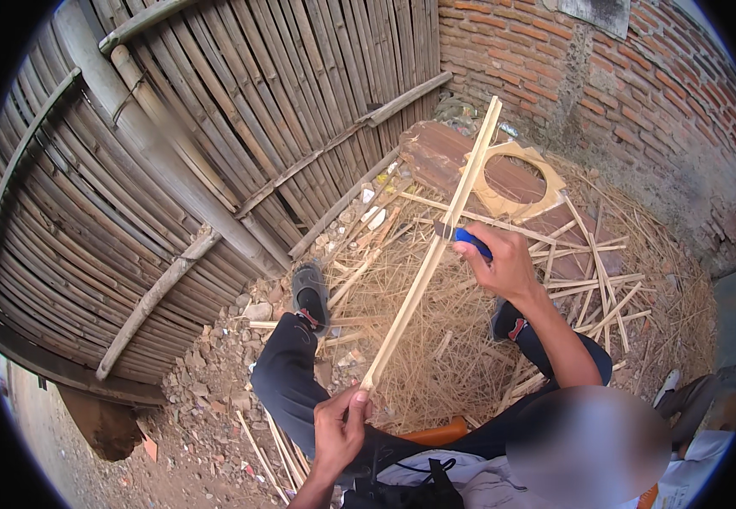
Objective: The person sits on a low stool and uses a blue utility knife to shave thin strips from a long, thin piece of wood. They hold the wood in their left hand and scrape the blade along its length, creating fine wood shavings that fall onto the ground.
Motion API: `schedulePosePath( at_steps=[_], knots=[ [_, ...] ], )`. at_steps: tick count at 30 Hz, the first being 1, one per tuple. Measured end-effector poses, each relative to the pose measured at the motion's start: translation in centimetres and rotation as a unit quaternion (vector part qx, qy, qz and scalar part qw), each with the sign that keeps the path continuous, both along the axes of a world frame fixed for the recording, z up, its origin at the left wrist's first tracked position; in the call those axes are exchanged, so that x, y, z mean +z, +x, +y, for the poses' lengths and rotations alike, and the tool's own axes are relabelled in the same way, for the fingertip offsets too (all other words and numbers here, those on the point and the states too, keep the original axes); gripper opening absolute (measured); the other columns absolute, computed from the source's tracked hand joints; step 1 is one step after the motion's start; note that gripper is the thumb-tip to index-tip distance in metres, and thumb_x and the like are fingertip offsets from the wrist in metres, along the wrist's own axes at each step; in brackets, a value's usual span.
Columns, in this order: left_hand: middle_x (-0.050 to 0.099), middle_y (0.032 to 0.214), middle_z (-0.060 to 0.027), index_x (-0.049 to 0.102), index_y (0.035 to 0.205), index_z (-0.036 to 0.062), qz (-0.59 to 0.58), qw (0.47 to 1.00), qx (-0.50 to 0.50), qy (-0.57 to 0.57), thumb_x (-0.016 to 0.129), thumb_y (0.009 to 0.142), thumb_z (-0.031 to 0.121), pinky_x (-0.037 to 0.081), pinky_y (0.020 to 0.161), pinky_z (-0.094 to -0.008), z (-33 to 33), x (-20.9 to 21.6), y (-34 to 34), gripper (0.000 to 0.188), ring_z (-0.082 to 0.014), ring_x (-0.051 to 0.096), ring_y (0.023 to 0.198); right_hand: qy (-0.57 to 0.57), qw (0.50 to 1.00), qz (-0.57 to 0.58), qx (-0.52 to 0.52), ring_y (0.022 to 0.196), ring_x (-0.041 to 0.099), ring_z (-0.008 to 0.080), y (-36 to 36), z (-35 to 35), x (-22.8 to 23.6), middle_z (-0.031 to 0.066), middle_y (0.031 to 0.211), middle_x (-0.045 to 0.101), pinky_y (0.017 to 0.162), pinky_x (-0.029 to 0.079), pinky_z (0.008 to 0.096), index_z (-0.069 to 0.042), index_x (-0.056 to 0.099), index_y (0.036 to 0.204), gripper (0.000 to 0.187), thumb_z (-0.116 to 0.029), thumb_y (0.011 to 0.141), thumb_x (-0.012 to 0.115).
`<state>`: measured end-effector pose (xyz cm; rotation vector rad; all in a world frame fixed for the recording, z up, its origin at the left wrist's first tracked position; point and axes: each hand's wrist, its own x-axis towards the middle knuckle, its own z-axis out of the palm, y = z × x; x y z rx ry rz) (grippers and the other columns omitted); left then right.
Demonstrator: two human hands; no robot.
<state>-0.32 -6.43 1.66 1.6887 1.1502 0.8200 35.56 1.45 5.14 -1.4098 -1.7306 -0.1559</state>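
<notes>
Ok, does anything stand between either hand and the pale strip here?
Between the right hand and the strip, only the blue-handled knife it grips, its dark blade at the strip's middle. Nothing visible separates the left hand from the strip: it pinches the near end directly.

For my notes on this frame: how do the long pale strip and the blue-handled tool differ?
The pale strip is long and slender, whereas the blue-handled tool is far shorter. The strip is light tan; the tool pairs its blue handle with a dark end. The left hand grips the strip's near end, while the right hand holds the tool. Both are hand-held.
</notes>
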Motion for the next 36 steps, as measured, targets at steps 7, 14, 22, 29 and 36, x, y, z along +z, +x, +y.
schedulePosePath(
  at_steps=[7, 14, 22, 29, 36],
  knots=[
    [0.059, 0.07, 0.0037, 0.08, 0.116, -0.0012, 0.008, 0.997, -0.017, -0.077, 0.055, 0.118, 0.027, 0.033, 0.052, -0.0241, -2.5, -2.8, -5.1, 0.038, -0.0029, 0.046, 0.057, -0.036, 0.973, 0.078, -0.214, 0.064, 0.065, 0.0267, 12.9, 6.7, 0.7, 0.0149, 0.072, 0.067, 0.065, 0.049, 0.0411, -0.002, 0.078, 0.105, 0.042, -0.041, 0.11, 0.063],
    [0.059, 0.07, 0.0018, 0.078, 0.114, -0.0008, -0.019, 0.983, 0.053, -0.175, 0.053, 0.118, 0.025, 0.039, 0.055, -0.0264, -1.6, -2.3, -6.3, 0.036, -0.0055, 0.05, 0.06, -0.216, 0.939, 0.055, -0.263, 0.086, 0.074, 0.0409, 19.6, 6.5, -2.8, 0.0238, 0.091, 0.077, 0.081, 0.054, 0.0508, 0.001, 0.078, 0.111, 0.056, -0.053, 0.106, 0.062],
    [0.043, 0.065, 0.0079, 0.07, 0.116, -0.0007, -0.137, 0.961, 0.018, -0.24, 0.054, 0.118, 0.027, 0.028, 0.048, -0.0229, 1.5, -4.0, -3.6, 0.033, -0.0022, 0.037, 0.054, -0.446, 0.864, -0.218, -0.091, 0.095, 0.076, 0.0439, 11.5, 0.9, -6.1, 0.0234, 0.097, 0.078, 0.087, 0.058, 0.0538, -0.002, 0.078, 0.112, 0.045, -0.045, 0.102, 0.07],
    [0.047, 0.062, 0.0055, 0.071, 0.111, -0.001, -0.139, 0.971, -0.007, -0.194, 0.054, 0.118, 0.027, 0.03, 0.046, -0.0235, 2.0, -3.2, -0.1, 0.034, -0.0031, 0.039, 0.051, -0.265, 0.961, 0.077, -0.033, 0.08, 0.073, 0.0398, 2.3, -3.0, 0.1, 0.0182, 0.089, 0.074, 0.074, 0.055, 0.0478, -0.002, 0.071, 0.115, 0.046, -0.047, 0.106, 0.069],
    [0.052, 0.066, 0.0039, 0.072, 0.108, -0.0023, -0.159, 0.978, -0.043, -0.127, 0.056, 0.117, 0.023, 0.037, 0.055, -0.025, 2.0, -0.6, 3.6, 0.032, -0.0036, 0.045, 0.06, -0.148, 0.982, 0.072, 0.098, 0.068, 0.074, 0.0331, -5.1, -6.5, 0.6, 0.0117, 0.085, 0.073, 0.06, 0.055, 0.0421, -0.005, 0.071, 0.111, 0.036, -0.04, 0.103, 0.075]
  ],
)
